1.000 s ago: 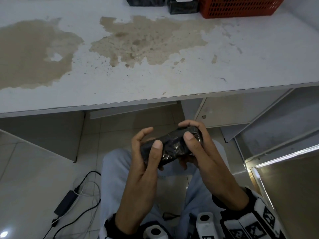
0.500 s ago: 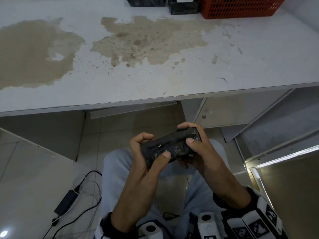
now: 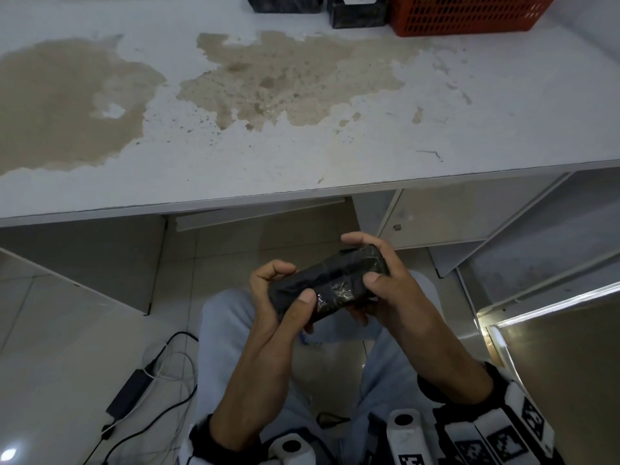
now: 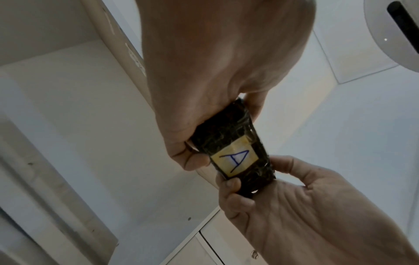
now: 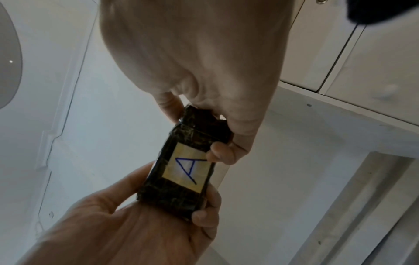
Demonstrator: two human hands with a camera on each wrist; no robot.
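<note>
A: How many blocks?
B: One black tape-wrapped block [image 3: 330, 280], over the lap, below the desk [image 3: 335, 156] edge. The left grip [image 3: 271, 298] clasps one end, the right grip [image 3: 385, 286] the other.
A: Labels?
B: One yellow label [image 4: 234, 158], marked A, underneath.
A: On the desk?
B: One red crate [image 3: 469, 15], two black boxes [image 3: 357, 13].

worktop [image 3: 503, 129] white, stained brown | far edge: red crate [image 3: 469, 15], black box [image 3: 357, 11] just beside | floor [image 3: 67, 364]: power adapter [image 3: 129, 394]
</note>
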